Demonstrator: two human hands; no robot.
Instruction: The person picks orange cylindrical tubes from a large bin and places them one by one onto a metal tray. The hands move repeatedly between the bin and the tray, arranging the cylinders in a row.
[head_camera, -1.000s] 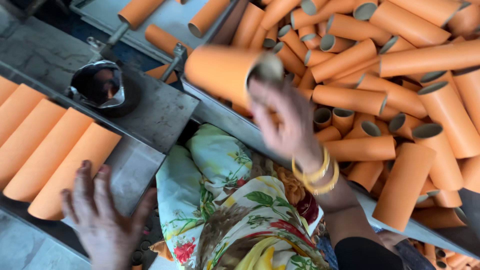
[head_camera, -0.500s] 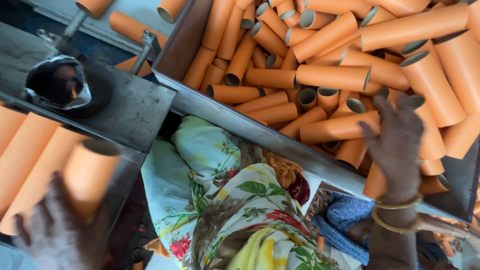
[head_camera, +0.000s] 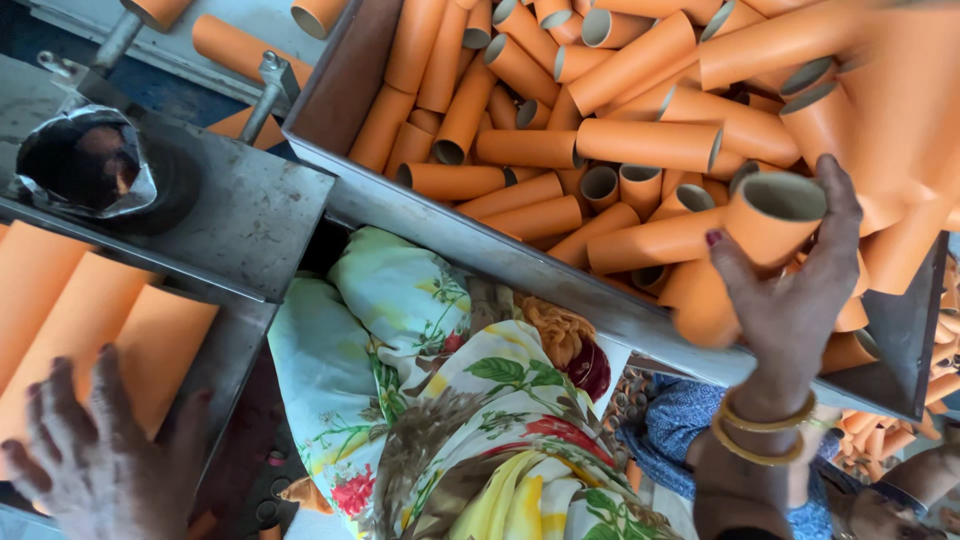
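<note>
Right hand, gold bangles at wrist, fingers wrapped round one orange cardboard tube, open end up, lifted clear of heap for clean grip. Metal bin at 12 o'clock holds loose tubes within reach. Left hand, at 8 o'clock, splayed wide, holding nothing, pressing on row of laid tubes on steel worktop, likely steadying them.

Bright, even daylight, soft shadows only. Mild glare on the grey metal worktop and on the foil cup. Orange tubes mid-frame are sharp. Top-right corner smears into motion blur, tubes there lose their edges. Left hand is blurred at bottom left; right hand is slightly soft. Under-worktop area is dark, little detail.
</note>
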